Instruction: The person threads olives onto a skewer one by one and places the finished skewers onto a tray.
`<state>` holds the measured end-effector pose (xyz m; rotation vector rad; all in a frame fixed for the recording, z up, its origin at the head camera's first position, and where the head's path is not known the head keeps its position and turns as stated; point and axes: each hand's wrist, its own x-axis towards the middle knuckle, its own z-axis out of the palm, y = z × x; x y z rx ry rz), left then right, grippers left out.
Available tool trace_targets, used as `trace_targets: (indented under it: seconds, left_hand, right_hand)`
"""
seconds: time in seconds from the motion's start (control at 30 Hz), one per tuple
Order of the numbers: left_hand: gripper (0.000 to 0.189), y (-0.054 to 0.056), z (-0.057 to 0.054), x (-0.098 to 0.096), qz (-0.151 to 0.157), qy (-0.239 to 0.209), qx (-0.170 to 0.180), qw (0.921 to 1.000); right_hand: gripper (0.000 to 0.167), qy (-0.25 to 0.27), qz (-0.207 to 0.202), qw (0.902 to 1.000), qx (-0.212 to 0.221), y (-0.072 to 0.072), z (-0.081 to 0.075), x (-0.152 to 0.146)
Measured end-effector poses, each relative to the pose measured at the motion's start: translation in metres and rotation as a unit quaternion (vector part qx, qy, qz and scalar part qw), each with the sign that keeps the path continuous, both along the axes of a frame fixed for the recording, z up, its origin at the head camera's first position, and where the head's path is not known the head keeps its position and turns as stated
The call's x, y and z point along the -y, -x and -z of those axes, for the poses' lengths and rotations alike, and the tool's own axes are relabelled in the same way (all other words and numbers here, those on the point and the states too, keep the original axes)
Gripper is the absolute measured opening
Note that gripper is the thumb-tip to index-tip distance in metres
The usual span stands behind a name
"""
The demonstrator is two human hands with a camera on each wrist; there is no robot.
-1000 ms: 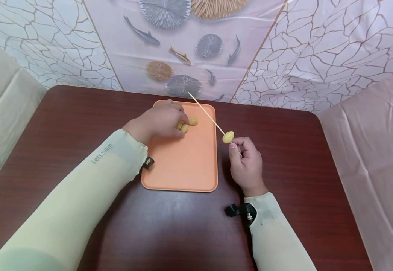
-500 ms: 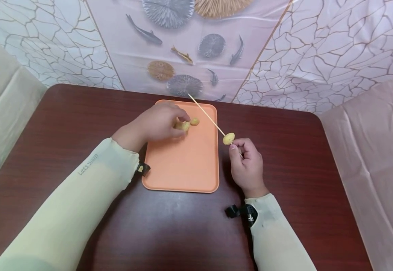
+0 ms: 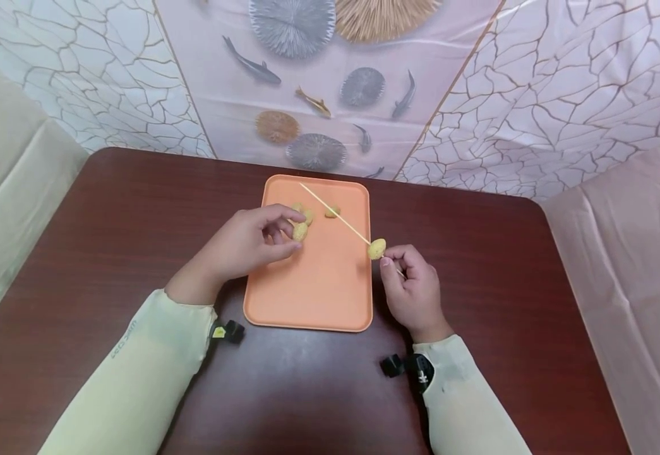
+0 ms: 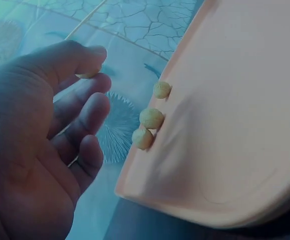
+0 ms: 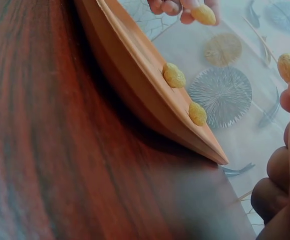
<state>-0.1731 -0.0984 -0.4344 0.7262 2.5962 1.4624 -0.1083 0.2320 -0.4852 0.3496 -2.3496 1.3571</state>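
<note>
Our right grip (image 3: 412,287) clasps a skewer (image 3: 335,214) bearing 1 nugget (image 3: 377,249); our left grip (image 3: 239,246) pinches 1 loose nugget (image 3: 300,231); 3 nuggets (image 4: 151,119) remain.

The right hand (image 3: 412,287) grips a thin, pale stick (image 3: 348,225), slanting over the tray (image 3: 312,284). A spiked ball (image 3: 377,249) (yellow, oval, rough-skinned) sits on it, just beyond the grip. The left hand (image 3: 243,243) pinches a second ball (image 3: 300,231); three loose balls (image 4: 151,118) lie in the tray, two touching.
</note>
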Motion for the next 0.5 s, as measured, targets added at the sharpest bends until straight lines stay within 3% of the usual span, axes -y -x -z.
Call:
trace_targets:
  seconds: [0.23,0.5]
  left_hand:
    - [0.04,-0.003,0.004,0.007,-0.056,-0.046,-0.047,0.9963]
    - [0.042,0.005,0.009,0.019,-0.108,-0.067,-0.071,0.9893]
  right_hand:
    - [0.004,0.002,-0.015,0.9999,0.001,-0.002,0.001,0.001]
    - [0.004,0.005,-0.028,0.9996,-0.008,0.0,0.0,0.001]
